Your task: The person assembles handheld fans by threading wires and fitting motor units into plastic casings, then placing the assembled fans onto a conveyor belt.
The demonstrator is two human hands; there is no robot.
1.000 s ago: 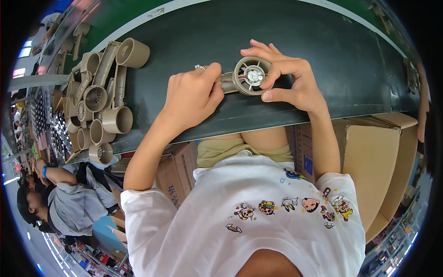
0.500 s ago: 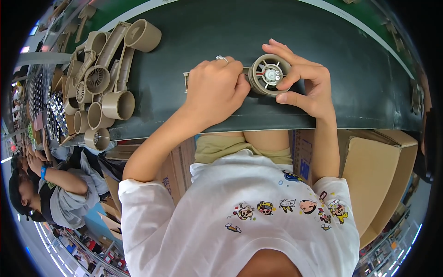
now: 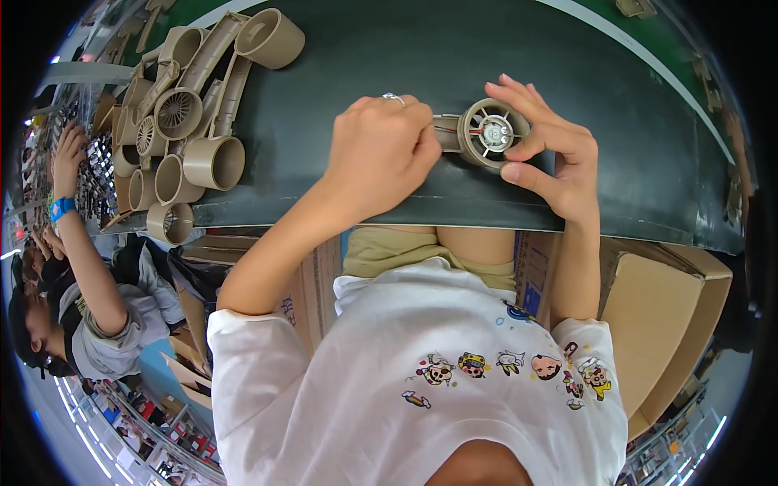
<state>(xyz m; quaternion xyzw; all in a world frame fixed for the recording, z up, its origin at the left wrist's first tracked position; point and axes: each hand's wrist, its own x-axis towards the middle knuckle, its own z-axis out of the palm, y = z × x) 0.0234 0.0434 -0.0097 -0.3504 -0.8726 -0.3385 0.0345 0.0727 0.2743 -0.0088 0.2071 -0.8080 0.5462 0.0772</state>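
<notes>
At the far left, a co-worker in a grey top (image 3: 142, 336), with a blue wristband (image 3: 61, 208), raises one arm beside the end of the work surface. Next comes a heap of beige plastic tubes, channels and slotted round parts (image 3: 178, 113), its lowest tube reaching the near edge. From there the dark green, smooth table (image 3: 356, 49) gives a wide band of bare surface as far as the left hand (image 3: 382, 146).

That hand, wearing a silver ring (image 3: 393, 97), is closed in a fist around the handle end of a beige plastic housing with a round, spoked mouth (image 3: 468, 147). The housing lies between the two hands, above the table and somewhat back from its near edge; a silvery round motor (image 3: 495, 136) sits in the mouth.

The right hand (image 3: 559, 150) curls about the mouth's right side, thumb and forefinger at the rim, other fingers spread behind. The hands stay clear of each other, joined only by the housing. Rightward, more bare surface runs on, bounded beyond by a pale strip (image 3: 628, 57). Below the near edge stands an open brown cardboard box (image 3: 652, 316).
</notes>
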